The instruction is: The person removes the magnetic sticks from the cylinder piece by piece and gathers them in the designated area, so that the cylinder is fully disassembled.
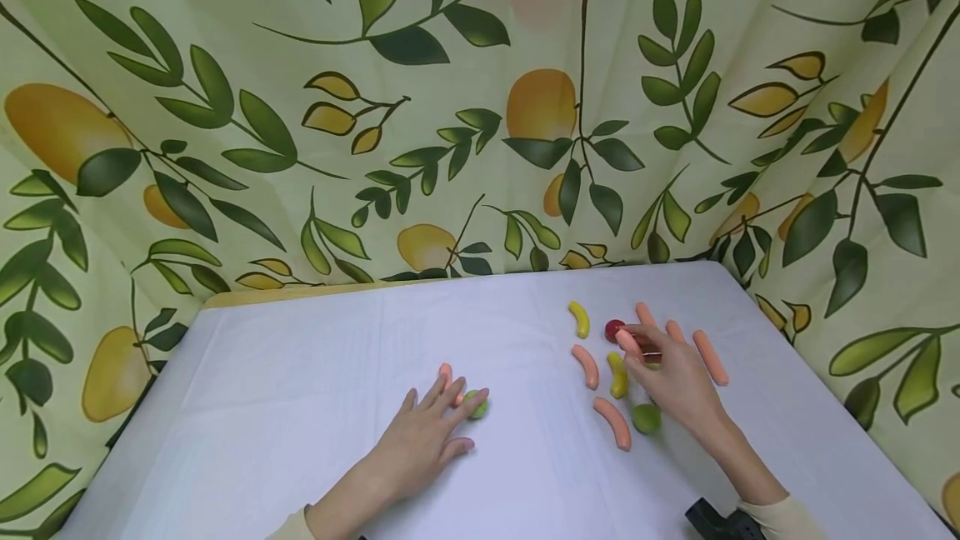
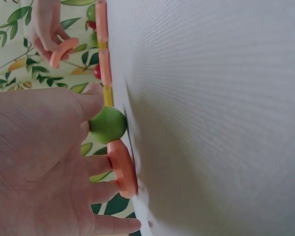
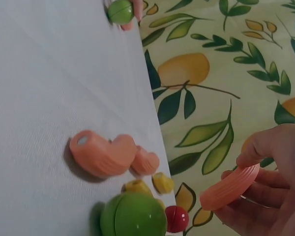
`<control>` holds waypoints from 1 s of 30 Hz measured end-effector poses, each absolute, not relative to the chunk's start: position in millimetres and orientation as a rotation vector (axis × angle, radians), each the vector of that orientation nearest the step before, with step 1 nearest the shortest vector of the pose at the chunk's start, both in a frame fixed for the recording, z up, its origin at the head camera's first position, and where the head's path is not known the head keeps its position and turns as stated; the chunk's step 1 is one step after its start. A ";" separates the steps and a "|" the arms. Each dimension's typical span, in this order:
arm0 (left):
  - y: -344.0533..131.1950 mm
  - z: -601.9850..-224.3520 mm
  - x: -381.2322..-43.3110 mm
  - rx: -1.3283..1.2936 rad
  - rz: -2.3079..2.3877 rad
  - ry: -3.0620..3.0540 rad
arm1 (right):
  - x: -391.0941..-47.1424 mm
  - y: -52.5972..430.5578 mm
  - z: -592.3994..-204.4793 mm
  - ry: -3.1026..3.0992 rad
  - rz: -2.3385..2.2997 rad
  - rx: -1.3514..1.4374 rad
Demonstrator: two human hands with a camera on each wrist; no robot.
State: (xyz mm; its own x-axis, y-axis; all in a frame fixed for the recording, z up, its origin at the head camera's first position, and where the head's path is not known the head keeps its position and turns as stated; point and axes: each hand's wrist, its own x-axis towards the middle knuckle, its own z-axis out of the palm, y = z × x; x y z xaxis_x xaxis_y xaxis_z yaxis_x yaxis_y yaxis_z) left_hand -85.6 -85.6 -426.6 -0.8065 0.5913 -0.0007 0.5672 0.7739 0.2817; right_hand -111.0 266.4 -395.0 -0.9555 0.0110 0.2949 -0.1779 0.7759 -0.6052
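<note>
My left hand (image 1: 417,446) lies low over the white table, fingers spread and fairly straight. Its fingertips touch a pink toy sausage (image 2: 122,169), and a green toy ball (image 2: 108,124) sits beside that sausage, near the thumb and index finger. Over the right side, my right hand (image 1: 686,386) pinches another ridged, curved pink sausage (image 3: 231,189) between thumb and fingers, raised off the table. Close under that hand are a red ball (image 1: 613,330), a yellow toy banana (image 1: 617,375) and a second green ball (image 1: 646,418). The hand partly hides more pieces beneath it.
Two curved sausages, one farther (image 1: 586,367) and one nearer (image 1: 613,423), lie left of the right hand, with a farther banana (image 1: 579,319) behind. Straight sausages (image 1: 710,357) lie to its right. A leaf-patterned curtain (image 1: 465,148) hangs behind the white-covered table (image 1: 262,407).
</note>
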 end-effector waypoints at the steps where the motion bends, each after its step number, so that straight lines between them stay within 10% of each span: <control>1: -85.5 -426.7 -85.7 0.940 0.411 2.875 | -110.1 269.1 -394.5 -2.686 0.946 0.120; 30: -84.0 -427.3 -86.5 0.948 0.394 2.890 | -86.4 364.6 -400.5 -2.785 0.996 -0.218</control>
